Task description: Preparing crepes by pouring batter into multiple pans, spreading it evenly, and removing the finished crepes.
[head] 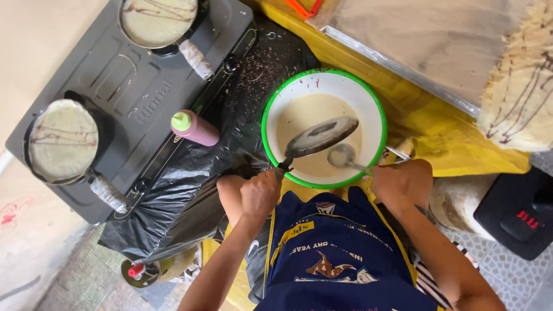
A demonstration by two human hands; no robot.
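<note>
— What is held over the bowl [275, 99]?

— A small pan [321, 137], tilted and coated with pale batter, is gripped by its handle in the left hand [260, 194], which is closed tight around it. A ladle [341, 155] is held in the right hand [397, 179], also closed on its handle, with the scoop just above the batter [305, 115].

— And where is the bowl placed?

— It is set on the table, right in front of the apron [337, 247]. A stove [127, 86] is seen to the left of the bowl, with two more pans on it, each filled with a thin round of batter streaked with brown lines. A pink squeeze bottle [196, 128] is laid between the stove and the bowl, on black plastic sheeting [184, 190]. A stack of finished crepes [518, 98] is seen to the right of the bowl.

— Which step is judged to be in hand?

— The pan is likely being coated with batter over the bowl, the excess being let run back.

— What is called for next?

— Probably a level pan and a steady carry to the stove, so that no batter is dripped.
</note>
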